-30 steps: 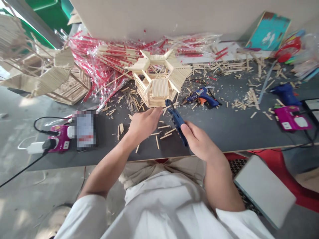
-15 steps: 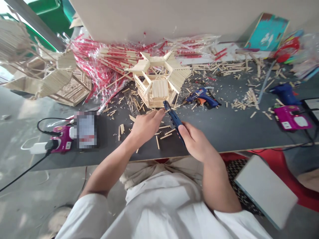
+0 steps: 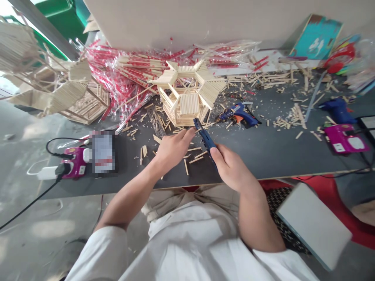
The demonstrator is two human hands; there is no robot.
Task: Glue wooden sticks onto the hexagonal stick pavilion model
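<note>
My right hand (image 3: 233, 166) is wrapped round a long dark blue hand tool (image 3: 206, 140), its exact kind unclear, with the tip pointing away from me. At that tip, the fingers of my left hand (image 3: 175, 148) are pinched together on a thin wooden stick (image 3: 197, 130), mostly hidden by the fingertips. Just beyond both hands stands a small model built of wooden sticks (image 3: 189, 103), with slatted panels flaring out round an open top. Short cut sticks (image 3: 186, 166) lie on the dark table (image 3: 252, 156) under and beside my hands.
Right of the model lies a blue glue gun (image 3: 241, 115); another blue glue gun (image 3: 336, 109) is further right by a purple power strip (image 3: 345, 138). Red-and-clear plastic wrappers (image 3: 108, 78) with sticks lie behind. A larger stick model (image 3: 58, 86) and a second purple power strip (image 3: 74, 162) are left.
The view has shifted very slightly. Both hands and the blue tool keep nearly the same position, with the stick still at the tool's tip.
</note>
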